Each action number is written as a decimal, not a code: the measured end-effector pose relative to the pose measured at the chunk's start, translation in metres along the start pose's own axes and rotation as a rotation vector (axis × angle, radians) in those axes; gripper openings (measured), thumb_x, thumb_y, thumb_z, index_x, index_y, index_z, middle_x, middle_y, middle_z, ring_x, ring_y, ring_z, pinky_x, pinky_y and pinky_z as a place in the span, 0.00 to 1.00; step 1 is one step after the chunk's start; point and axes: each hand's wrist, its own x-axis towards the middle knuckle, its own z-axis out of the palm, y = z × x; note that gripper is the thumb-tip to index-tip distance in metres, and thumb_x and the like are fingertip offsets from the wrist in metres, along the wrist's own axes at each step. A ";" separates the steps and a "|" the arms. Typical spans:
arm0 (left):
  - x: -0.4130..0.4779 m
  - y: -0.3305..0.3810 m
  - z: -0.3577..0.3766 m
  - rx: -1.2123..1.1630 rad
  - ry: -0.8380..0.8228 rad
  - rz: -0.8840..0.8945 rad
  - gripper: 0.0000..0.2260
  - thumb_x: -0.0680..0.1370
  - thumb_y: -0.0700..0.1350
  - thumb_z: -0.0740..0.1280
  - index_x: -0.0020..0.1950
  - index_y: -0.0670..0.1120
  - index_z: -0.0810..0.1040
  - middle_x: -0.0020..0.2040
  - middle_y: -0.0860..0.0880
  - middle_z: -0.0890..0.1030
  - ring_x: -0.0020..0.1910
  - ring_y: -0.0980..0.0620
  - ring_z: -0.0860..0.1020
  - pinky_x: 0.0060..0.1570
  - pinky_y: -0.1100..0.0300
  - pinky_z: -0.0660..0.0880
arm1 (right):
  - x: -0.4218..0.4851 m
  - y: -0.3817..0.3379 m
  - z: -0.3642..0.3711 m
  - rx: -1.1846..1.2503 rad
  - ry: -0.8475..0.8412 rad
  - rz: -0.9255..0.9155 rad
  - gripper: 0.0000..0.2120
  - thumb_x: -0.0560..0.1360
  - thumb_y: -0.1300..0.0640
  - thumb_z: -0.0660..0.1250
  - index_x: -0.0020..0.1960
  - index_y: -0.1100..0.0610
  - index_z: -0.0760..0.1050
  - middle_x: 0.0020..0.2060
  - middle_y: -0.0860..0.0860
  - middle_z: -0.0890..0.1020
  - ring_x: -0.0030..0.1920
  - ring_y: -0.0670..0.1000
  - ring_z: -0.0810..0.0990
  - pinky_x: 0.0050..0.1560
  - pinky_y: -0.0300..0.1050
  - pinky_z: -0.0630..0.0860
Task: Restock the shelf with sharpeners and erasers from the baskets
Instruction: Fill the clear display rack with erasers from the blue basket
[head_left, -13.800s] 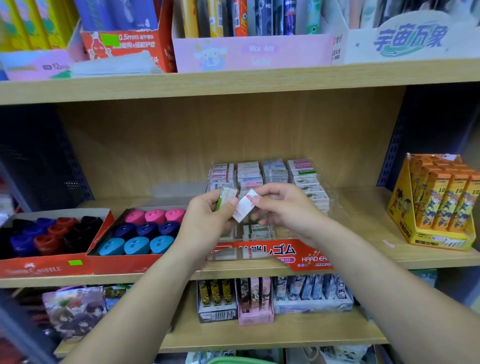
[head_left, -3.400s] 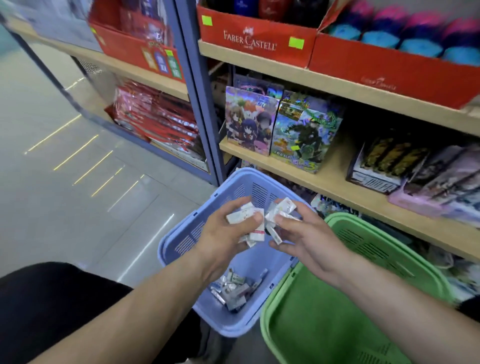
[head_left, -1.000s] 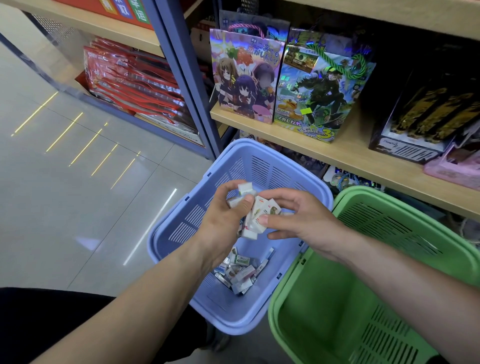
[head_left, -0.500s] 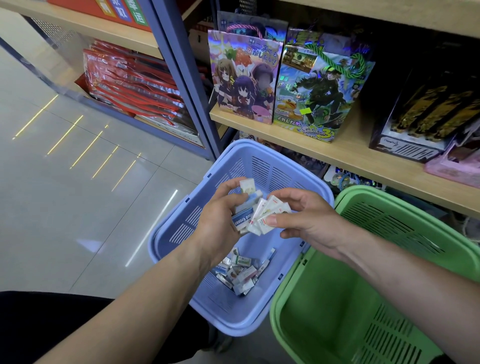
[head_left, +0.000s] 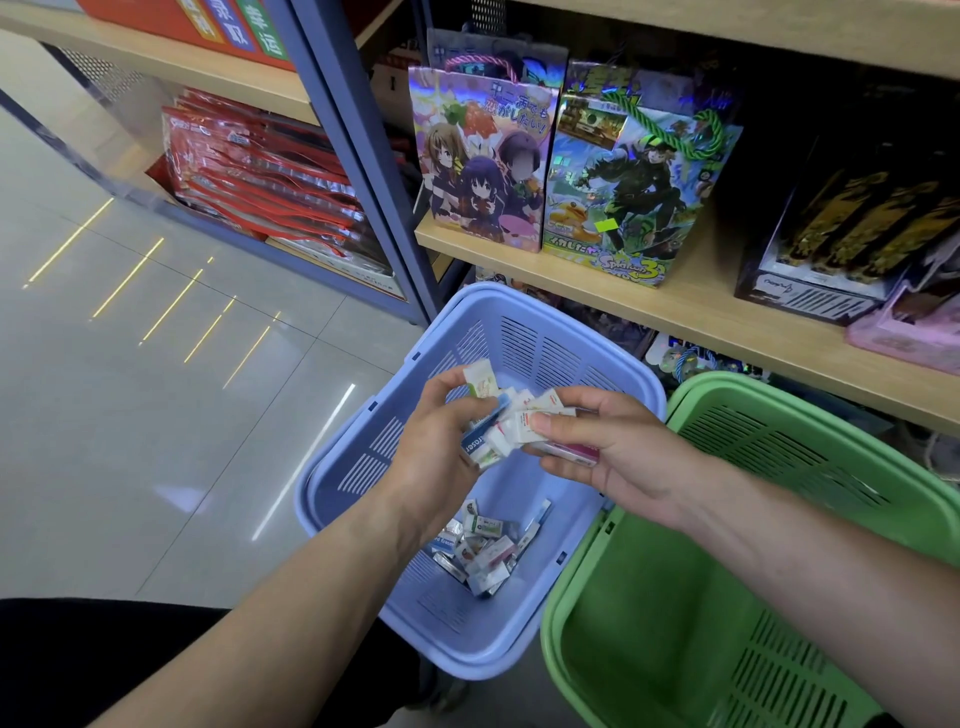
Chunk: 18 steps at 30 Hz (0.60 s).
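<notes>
Your left hand (head_left: 436, 441) and right hand (head_left: 613, 457) meet above the blue basket (head_left: 519, 306), the fingers of both clamped on a bunch of wrapped erasers (head_left: 511, 421). A heap of loose erasers (head_left: 483, 551) lies on that basket's floor. The green basket (head_left: 779, 415) stands just beside it, by the wooden shelf (head_left: 701, 312) carrying 2 gift bags (head_left: 623, 171).

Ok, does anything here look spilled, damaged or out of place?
Nothing looks spilled or damaged. In the blue basket loose erasers lie jumbled, and the left hand and right hand hold untidy bunches above it.
</notes>
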 end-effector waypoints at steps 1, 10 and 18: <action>0.000 -0.001 -0.001 0.028 0.004 0.004 0.13 0.80 0.32 0.63 0.62 0.44 0.74 0.46 0.42 0.83 0.42 0.44 0.84 0.42 0.52 0.82 | 0.000 0.001 0.001 0.003 0.007 0.007 0.32 0.63 0.60 0.78 0.65 0.64 0.74 0.51 0.59 0.86 0.48 0.56 0.87 0.39 0.41 0.82; 0.002 -0.007 -0.006 0.123 -0.010 0.016 0.16 0.80 0.35 0.68 0.66 0.40 0.72 0.46 0.45 0.85 0.39 0.50 0.83 0.37 0.59 0.81 | -0.002 0.005 0.002 0.040 0.063 -0.017 0.20 0.73 0.65 0.74 0.64 0.63 0.76 0.52 0.60 0.86 0.49 0.57 0.87 0.41 0.43 0.83; 0.009 -0.004 -0.009 0.166 0.049 0.113 0.13 0.80 0.34 0.68 0.62 0.43 0.75 0.48 0.44 0.84 0.42 0.48 0.84 0.38 0.58 0.81 | -0.004 0.000 0.002 0.075 0.021 0.026 0.13 0.77 0.64 0.69 0.61 0.65 0.77 0.51 0.63 0.86 0.50 0.61 0.87 0.46 0.48 0.85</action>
